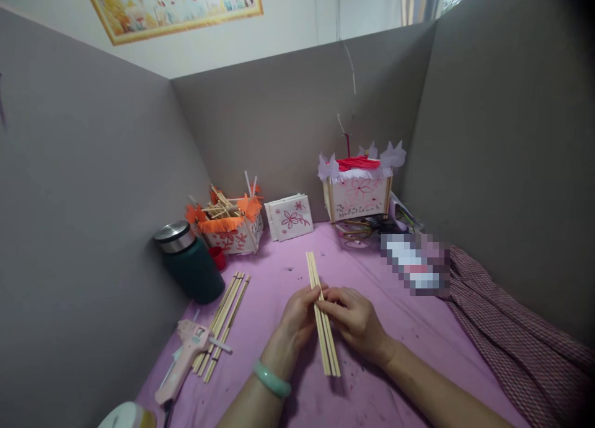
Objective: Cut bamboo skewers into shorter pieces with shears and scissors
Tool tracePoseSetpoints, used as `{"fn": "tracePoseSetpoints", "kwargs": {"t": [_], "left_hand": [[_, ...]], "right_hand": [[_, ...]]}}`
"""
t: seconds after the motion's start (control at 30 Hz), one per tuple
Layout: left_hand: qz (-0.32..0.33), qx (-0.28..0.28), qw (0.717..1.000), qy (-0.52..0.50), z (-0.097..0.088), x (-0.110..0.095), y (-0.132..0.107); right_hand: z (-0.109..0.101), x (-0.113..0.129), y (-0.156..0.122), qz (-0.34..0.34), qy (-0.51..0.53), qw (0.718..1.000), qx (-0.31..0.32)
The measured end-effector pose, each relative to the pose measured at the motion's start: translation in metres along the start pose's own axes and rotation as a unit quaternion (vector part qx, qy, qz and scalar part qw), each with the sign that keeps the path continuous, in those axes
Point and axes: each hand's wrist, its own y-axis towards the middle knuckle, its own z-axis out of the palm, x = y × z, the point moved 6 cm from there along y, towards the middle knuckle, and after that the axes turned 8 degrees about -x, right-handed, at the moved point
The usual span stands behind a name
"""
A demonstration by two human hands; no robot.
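A small bundle of thin wooden sticks (314, 274) lies lengthwise over the pink table cover (400, 329). My left hand (297, 319), with a green bangle at the wrist, pinches the bundle from the left. My right hand (357, 322) pinches the same bundle from the right, fingers closed on it near its middle. The far ends of the sticks point away from me.
More wooden sticks (224, 319) and a pink glue gun (186, 353) lie at the left. A dark green flask (189, 260) stands near the left wall. Two paper-decorated boxes (232, 226) (357, 189), flowered cards (290, 217) and a checked cloth (511, 341) surround the spot. Grey partitions enclose it.
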Motion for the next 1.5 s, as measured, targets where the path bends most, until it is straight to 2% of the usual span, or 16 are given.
{"fn": "tracePoseSetpoints", "kwargs": {"t": [0.1,0.2,0.27,0.37,0.43,0.57,0.67,0.87,1.07,1.23,1.5], "left_hand": [[0.018,0.0,0.999,0.035,0.001,0.0,-0.001],[0.044,-0.015,0.995,0.087,0.002,-0.008,-0.004],[0.083,-0.046,0.988,0.119,0.001,-0.019,-0.007],[0.156,-0.054,0.978,0.131,0.006,-0.037,-0.013],[0.157,-0.014,0.98,0.119,0.015,-0.039,-0.016],[0.105,0.044,0.987,0.115,0.026,-0.027,-0.019],[0.098,0.05,0.987,0.116,0.026,-0.022,-0.018],[0.116,0.038,0.978,0.168,0.021,-0.023,-0.015],[0.129,-0.01,0.978,0.164,0.011,-0.025,-0.012],[0.118,-0.048,0.983,0.136,0.005,-0.024,-0.009],[0.102,-0.059,0.983,0.138,0.004,-0.024,-0.008]], "right_hand": [[-0.01,0.001,0.002,-0.025,-0.006,0.999,-0.041],[-0.025,-0.006,0.005,0.014,0.029,0.994,-0.104],[-0.035,-0.018,0.006,0.098,0.068,0.981,-0.153],[-0.036,-0.037,0.001,0.28,0.155,0.926,-0.201],[-0.026,-0.039,-0.002,0.346,0.209,0.898,-0.175],[0.002,-0.026,-0.002,0.328,0.252,0.91,-0.044],[0.017,-0.025,-0.006,0.332,0.264,0.906,0.005],[0.031,-0.037,-0.017,0.378,0.287,0.88,0.027],[0.038,-0.036,-0.019,0.391,0.323,0.861,0.044],[0.041,-0.034,-0.023,0.428,0.371,0.822,0.059],[0.041,-0.028,-0.022,0.471,0.432,0.766,0.073]]}}
